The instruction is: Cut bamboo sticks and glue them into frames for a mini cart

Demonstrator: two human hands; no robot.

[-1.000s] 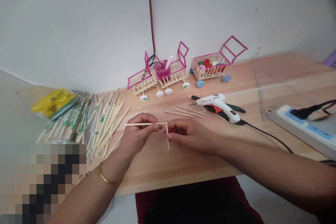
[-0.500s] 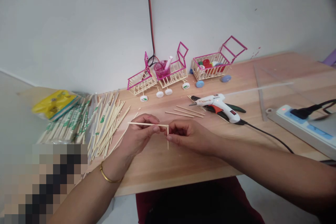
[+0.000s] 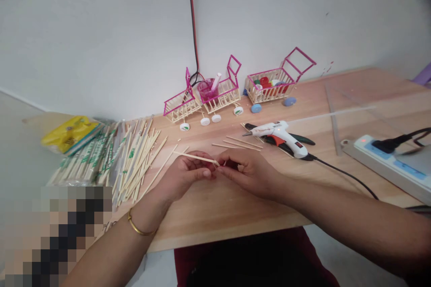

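Between my two hands, above the table's front half, is a pale wooden stick [image 3: 195, 156] that slants slightly down to the right. My left hand [image 3: 188, 172] is closed on it, with the thumb below and the fingers behind. My right hand [image 3: 244, 170] pinches at the stick's right end, where a short second piece joins it; fingers largely hide that piece. Several loose sticks [image 3: 240, 143] lie just beyond my right hand. A white hot glue gun [image 3: 276, 133] rests on its side behind them, nozzle pointing left.
Small stick-built carts with pink rims [image 3: 183, 106] stand along the wall, one holding a pink cup [image 3: 208, 91]. Many sticks [image 3: 144, 157] and wrapped chopsticks [image 3: 94, 157] lie at left by a yellow packet [image 3: 72, 133]. A power strip [image 3: 390, 161] with a plugged cord is at right.
The joined sticks have turned in my hands: the short piece that pointed down toward me is now mostly hidden, and the long stick's left end has shifted right and tilted up.
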